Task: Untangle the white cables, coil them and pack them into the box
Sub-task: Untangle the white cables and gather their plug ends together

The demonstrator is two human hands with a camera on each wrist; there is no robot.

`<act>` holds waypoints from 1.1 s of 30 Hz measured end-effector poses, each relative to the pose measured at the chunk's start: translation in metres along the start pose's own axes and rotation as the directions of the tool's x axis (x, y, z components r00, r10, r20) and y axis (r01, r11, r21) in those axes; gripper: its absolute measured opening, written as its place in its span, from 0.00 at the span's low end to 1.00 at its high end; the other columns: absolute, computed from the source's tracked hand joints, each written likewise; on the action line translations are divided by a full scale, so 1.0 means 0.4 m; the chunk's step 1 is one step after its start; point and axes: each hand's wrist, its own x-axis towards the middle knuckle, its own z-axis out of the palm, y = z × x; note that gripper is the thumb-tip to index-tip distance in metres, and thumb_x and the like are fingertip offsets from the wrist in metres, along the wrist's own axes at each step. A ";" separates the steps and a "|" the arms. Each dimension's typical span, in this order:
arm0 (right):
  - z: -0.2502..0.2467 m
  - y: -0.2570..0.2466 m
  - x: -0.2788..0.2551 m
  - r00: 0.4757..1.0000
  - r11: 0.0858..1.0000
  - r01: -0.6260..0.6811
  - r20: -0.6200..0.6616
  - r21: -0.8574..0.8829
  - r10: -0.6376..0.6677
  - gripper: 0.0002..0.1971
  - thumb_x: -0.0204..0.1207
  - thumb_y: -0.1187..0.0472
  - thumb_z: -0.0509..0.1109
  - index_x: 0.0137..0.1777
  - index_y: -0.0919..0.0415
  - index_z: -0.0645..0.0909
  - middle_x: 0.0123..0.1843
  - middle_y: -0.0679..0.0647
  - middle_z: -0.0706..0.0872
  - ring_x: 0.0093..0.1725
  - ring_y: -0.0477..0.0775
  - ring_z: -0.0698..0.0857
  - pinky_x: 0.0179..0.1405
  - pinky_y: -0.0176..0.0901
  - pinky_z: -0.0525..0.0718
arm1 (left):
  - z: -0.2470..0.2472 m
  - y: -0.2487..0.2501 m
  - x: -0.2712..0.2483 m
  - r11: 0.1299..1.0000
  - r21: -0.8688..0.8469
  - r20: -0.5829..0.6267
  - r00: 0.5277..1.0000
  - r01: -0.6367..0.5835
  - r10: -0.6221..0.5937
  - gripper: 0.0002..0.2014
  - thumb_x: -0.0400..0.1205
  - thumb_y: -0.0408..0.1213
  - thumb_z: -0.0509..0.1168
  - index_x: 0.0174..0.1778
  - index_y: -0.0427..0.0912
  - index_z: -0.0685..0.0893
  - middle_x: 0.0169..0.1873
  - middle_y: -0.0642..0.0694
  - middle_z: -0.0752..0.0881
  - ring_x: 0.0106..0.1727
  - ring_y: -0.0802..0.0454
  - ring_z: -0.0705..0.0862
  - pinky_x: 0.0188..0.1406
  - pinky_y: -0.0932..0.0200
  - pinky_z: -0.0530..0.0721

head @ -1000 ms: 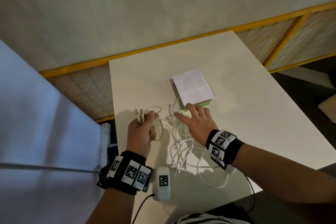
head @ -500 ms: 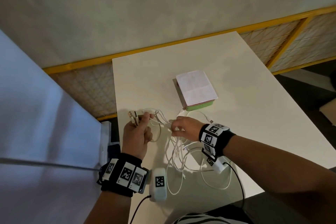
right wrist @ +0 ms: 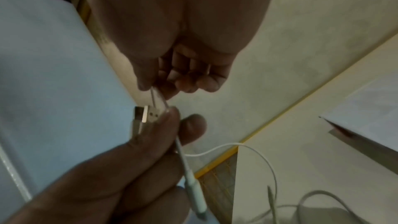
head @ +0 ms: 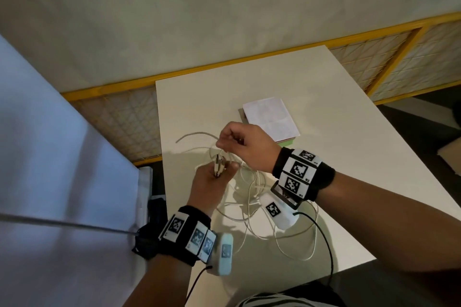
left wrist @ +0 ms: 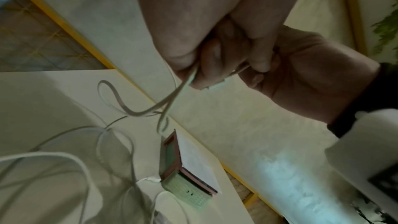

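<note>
Several white cables lie tangled on the white table. My left hand is raised over the tangle and grips a bunch of USB plugs with their cords; the plugs show clearly in the right wrist view. My right hand hovers just above it and pinches thin cable strands between thumb and forefinger. One loose cable end arcs out to the left. The green box stands behind my right hand with a white sheet over it; its side shows in the left wrist view.
A pale blue-white panel rises close on the left of the table. A yellow-framed mesh fence runs behind and to the right. Loops of cable reach near the table's front edge. Black wires hang from both wrist cameras.
My right hand left the tangle on the table, rose toward my left hand and now pinches strands above it. My left hand moved right with the plugs, lifting cable off the table.
</note>
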 end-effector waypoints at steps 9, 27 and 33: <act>-0.011 0.082 -0.075 0.991 0.981 -0.095 0.107 0.171 0.077 0.12 0.82 0.58 0.61 0.44 0.61 0.84 0.40 0.63 0.86 0.38 0.49 0.82 0.45 0.47 0.79 | -0.007 0.038 -0.014 0.968 0.199 0.090 0.986 -0.153 0.138 0.20 0.78 0.43 0.71 0.25 0.33 0.81 0.15 0.52 0.71 0.20 0.60 0.65 0.24 0.65 0.64; -0.097 0.211 -0.176 0.953 0.808 -0.189 0.096 -0.558 0.288 0.46 0.67 0.46 0.70 0.81 0.55 0.50 0.83 0.56 0.56 0.81 0.58 0.56 0.77 0.48 0.57 | -0.103 0.008 -0.017 0.504 -0.864 -0.176 0.936 0.001 -0.305 0.19 0.87 0.48 0.54 0.29 0.46 0.70 0.13 0.54 0.60 0.13 0.60 0.58 0.12 0.67 0.59; 0.125 0.035 -0.010 0.934 0.935 0.021 0.341 -0.354 0.108 0.17 0.78 0.57 0.67 0.64 0.62 0.79 0.63 0.60 0.84 0.65 0.59 0.80 0.63 0.44 0.76 | -0.109 0.107 -0.031 0.450 -0.891 -0.147 0.976 -0.061 -0.160 0.21 0.86 0.45 0.54 0.24 0.46 0.70 0.14 0.54 0.62 0.14 0.60 0.59 0.12 0.67 0.62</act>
